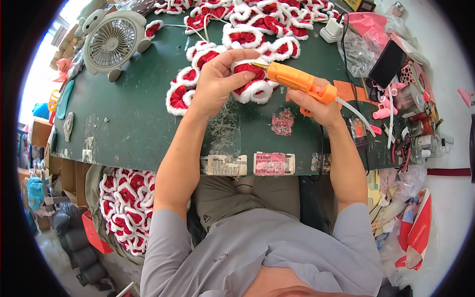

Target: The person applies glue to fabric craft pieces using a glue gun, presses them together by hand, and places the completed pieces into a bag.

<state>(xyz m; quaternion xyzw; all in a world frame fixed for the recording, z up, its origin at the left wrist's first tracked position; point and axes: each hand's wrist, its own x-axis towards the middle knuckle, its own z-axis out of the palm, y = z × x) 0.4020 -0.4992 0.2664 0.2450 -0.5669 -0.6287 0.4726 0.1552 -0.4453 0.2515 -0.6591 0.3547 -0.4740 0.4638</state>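
Note:
My right hand (321, 106) grips an orange hot glue gun (292, 76) with a white glue stick (357, 116) out of its back end. The gun's metal nozzle points left, close to the fingers of my left hand (220, 79). Between the left thumb and fingers is a red piece with white fluffy trim (256, 93); whether the nozzle touches it I cannot tell. More red and white fluffy pieces (180, 96) lie beside and behind my left hand on the green tabletop (138, 119).
At the back left stands a small fan (113, 43). A dark phone (387, 64), a white plug adapter (331, 30), cables and small tools crowd the right side. Below the table on the left, a sack holds many red and white pieces (127, 208).

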